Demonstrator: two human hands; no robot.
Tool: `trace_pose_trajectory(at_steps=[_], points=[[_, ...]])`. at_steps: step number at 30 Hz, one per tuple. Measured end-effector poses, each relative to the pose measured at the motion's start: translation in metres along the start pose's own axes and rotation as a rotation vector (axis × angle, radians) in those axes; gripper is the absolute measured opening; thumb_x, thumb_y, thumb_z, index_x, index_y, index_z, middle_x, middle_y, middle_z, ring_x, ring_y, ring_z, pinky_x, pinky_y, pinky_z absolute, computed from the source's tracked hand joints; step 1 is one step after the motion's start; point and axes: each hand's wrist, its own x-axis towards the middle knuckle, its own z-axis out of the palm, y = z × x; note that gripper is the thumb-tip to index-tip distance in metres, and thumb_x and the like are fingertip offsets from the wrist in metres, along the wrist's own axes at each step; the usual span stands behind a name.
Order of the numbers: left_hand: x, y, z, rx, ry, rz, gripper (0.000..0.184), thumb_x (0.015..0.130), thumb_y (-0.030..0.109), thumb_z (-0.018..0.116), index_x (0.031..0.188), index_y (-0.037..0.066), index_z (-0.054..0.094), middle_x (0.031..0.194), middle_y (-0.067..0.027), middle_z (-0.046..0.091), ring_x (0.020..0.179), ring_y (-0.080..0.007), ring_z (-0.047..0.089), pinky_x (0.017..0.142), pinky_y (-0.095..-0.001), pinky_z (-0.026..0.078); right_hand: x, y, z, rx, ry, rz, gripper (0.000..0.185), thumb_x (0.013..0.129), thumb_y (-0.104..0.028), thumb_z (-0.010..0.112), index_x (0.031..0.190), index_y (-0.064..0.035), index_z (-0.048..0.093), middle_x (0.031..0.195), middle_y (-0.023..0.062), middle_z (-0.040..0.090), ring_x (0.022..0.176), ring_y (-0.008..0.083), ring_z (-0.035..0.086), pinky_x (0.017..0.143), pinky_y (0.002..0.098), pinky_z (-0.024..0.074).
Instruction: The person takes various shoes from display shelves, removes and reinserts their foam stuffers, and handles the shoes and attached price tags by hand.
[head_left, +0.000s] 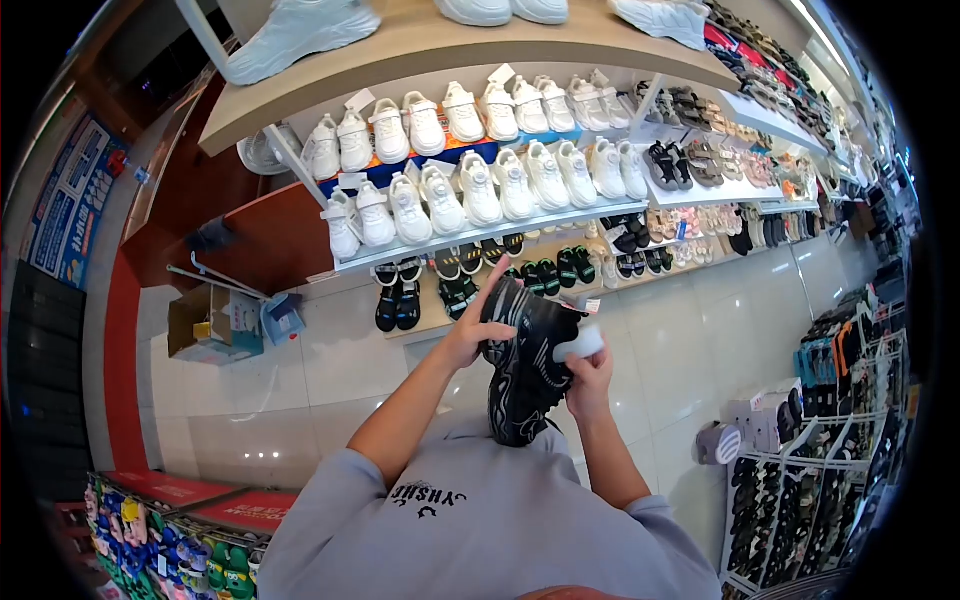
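Note:
A black sneaker [520, 375] with grey and white lines is held up in front of my chest, its sole turned to the left. My left hand [476, 328] grips it from the sole side, thumb across the sole edge. On the other side, my right hand [590, 372] pinches a white piece [579, 343], soft-looking, at the shoe's opening. A small white tag [593, 307] sticks out near the top of the shoe. What lies inside the shoe is hidden.
Ahead, a shelf [500, 226] bears rows of white shoes [480, 187], with dark sandals [398, 305] below. An open cardboard box [196, 322] and a blue dustpan [283, 318] stand on the left floor. Racks of footwear [800, 500] are at the right.

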Motion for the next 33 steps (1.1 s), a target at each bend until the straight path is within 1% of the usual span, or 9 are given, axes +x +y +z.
trace_pose_trajectory(at_steps=[6, 10, 13, 18, 21, 25, 28, 29, 33], points=[[0.042, -0.031, 0.046, -0.34, 0.198, 0.082, 0.105, 0.057, 0.013, 0.063, 0.153, 0.018, 0.02, 0.138, -0.012, 0.046, 0.126, -0.0309, 0.048, 0.108, -0.0422, 0.038, 0.032, -0.053, -0.042, 0.373, 0.012, -0.098, 0.057, 0.079, -0.01, 0.063, 0.13, 0.0032, 0.04, 0.134, 0.0167, 0.048, 0.127, 0.0304, 0.046, 0.108, 0.0451, 0.0368], [0.082, -0.018, 0.071, -0.492, 0.026, 0.261, 0.096, 0.058, 0.022, 0.063, 0.147, 0.008, 0.03, 0.141, -0.0168, 0.043, 0.127, -0.033, 0.047, 0.11, -0.0446, 0.037, 0.048, -0.105, -0.1, 0.437, -0.124, -0.165, 0.066, 0.082, -0.012, 0.059, 0.139, 0.0003, 0.03, 0.145, 0.018, 0.038, 0.137, 0.032, 0.035, 0.114, 0.0484, 0.0278], [0.107, 0.008, 0.114, -0.491, -0.002, 0.35, 0.102, 0.055, 0.029, 0.064, 0.147, 0.005, 0.027, 0.145, -0.0201, 0.037, 0.124, -0.0331, 0.05, 0.11, -0.0478, 0.037, 0.051, -0.13, -0.137, 0.342, -0.072, -0.132, 0.064, 0.082, -0.011, 0.058, 0.139, -0.0016, 0.031, 0.146, 0.0187, 0.035, 0.137, 0.0341, 0.034, 0.113, 0.0491, 0.0291], [0.149, 0.013, 0.174, -0.453, -0.08, 0.483, 0.104, 0.058, 0.037, 0.068, 0.147, 0.004, 0.025, 0.147, -0.0208, 0.034, 0.137, -0.0308, 0.037, 0.113, -0.0472, 0.033, 0.05, -0.146, -0.19, 0.321, -0.08, 0.006, 0.064, 0.08, -0.012, 0.061, 0.138, -0.0031, 0.034, 0.142, 0.0183, 0.039, 0.134, 0.0369, 0.037, 0.111, 0.0484, 0.0325], [0.17, 0.007, 0.202, -0.405, -0.085, 0.531, 0.106, 0.06, 0.042, 0.068, 0.148, 0.003, 0.023, 0.148, -0.022, 0.032, 0.136, -0.0309, 0.038, 0.114, -0.0457, 0.032, 0.049, -0.153, -0.206, 0.308, -0.088, 0.056, 0.059, 0.079, -0.011, 0.06, 0.132, -0.0001, 0.037, 0.133, 0.0179, 0.048, 0.125, 0.0347, 0.047, 0.103, 0.0481, 0.0403], [0.199, -0.011, 0.227, -0.455, -0.212, 0.408, 0.106, 0.063, 0.044, 0.067, 0.149, 0.005, 0.02, 0.149, -0.0206, 0.031, 0.135, -0.0311, 0.039, 0.112, -0.044, 0.034, 0.049, -0.163, -0.232, 0.314, -0.087, 0.071, 0.061, 0.08, -0.011, 0.06, 0.135, -0.0021, 0.036, 0.131, 0.0179, 0.048, 0.123, 0.0346, 0.049, 0.1, 0.0465, 0.042], [0.231, -0.032, 0.245, -0.561, -0.348, 0.368, 0.112, 0.07, 0.055, 0.073, 0.151, 0.006, 0.014, 0.151, -0.0214, 0.023, 0.132, -0.0396, 0.038, 0.104, -0.0479, 0.042, 0.048, -0.174, -0.245, 0.32, -0.016, 0.017, 0.064, 0.081, -0.011, 0.061, 0.138, -0.0055, 0.033, 0.128, 0.0164, 0.05, 0.12, 0.0327, 0.051, 0.098, 0.0463, 0.0441], [0.235, -0.048, 0.237, -0.591, -0.221, 0.265, 0.111, 0.071, 0.056, 0.073, 0.151, 0.007, 0.014, 0.151, -0.0201, 0.024, 0.13, -0.0376, 0.04, 0.102, -0.0476, 0.044, 0.046, -0.179, -0.25, 0.317, 0.02, -0.005, 0.065, 0.081, -0.012, 0.062, 0.14, -0.0068, 0.032, 0.126, 0.0156, 0.051, 0.118, 0.0316, 0.052, 0.097, 0.0465, 0.0449], [0.274, -0.07, 0.265, -0.569, -0.258, 0.131, 0.104, 0.07, 0.06, 0.072, 0.147, 0.005, 0.027, 0.149, -0.0176, 0.027, 0.127, -0.0353, 0.042, 0.1, -0.0457, 0.046, 0.04, -0.202, -0.283, 0.213, 0.203, -0.059, 0.068, 0.084, -0.019, 0.064, 0.142, -0.0113, 0.03, 0.121, 0.0108, 0.052, 0.112, 0.0263, 0.055, 0.091, 0.0452, 0.0486]])
